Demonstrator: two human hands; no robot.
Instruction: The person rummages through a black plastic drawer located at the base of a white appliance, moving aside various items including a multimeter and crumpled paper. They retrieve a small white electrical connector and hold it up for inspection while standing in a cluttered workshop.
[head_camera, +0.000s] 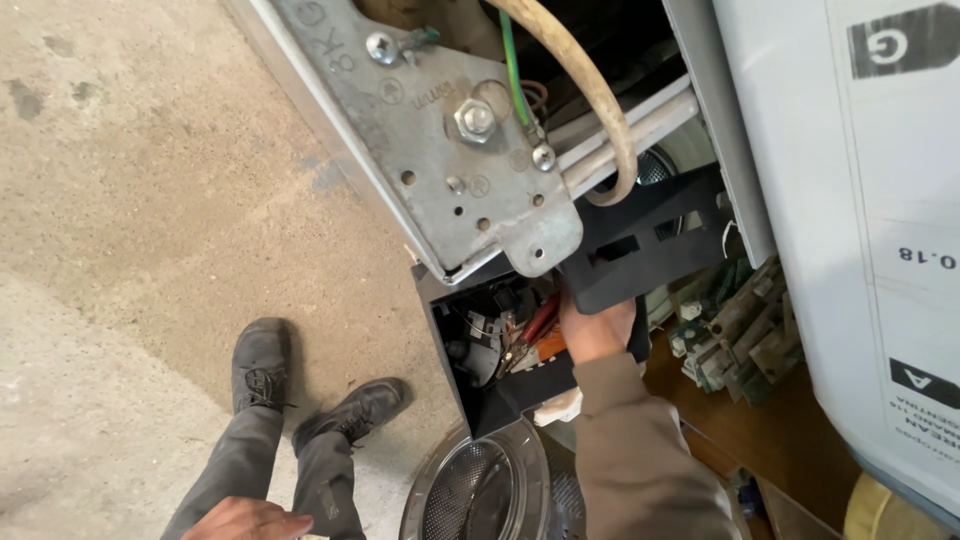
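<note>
Grey steel bracket: galvanised plate with hex bolt and screw holes, just above and left of the right hand's fingers, tilted across the open appliance back.
Right hand: reaching up into the cavity, fingers curled on the lower edge of the black plastic panel; grip looks closed on it, fingertips hidden behind the panel.
Left hand: low at the frame's bottom edge, resting near the thigh, nothing in it, fingers loosely folded.
Red-handled pliers: just left of the right fingers, lying among black wiring and connectors in the dark housing.
Beige hose: loops down above the fingers, beside a green earth wire and white tubes.
Perforated steel drum: below the right forearm, on the floor.
White appliance casing: right of the fingers, well apart.
Concrete floor: left, with the person's dark boots.
Handling note: I'd support the panel from beneath, keep it square, mind wires snagging behind it.
</note>
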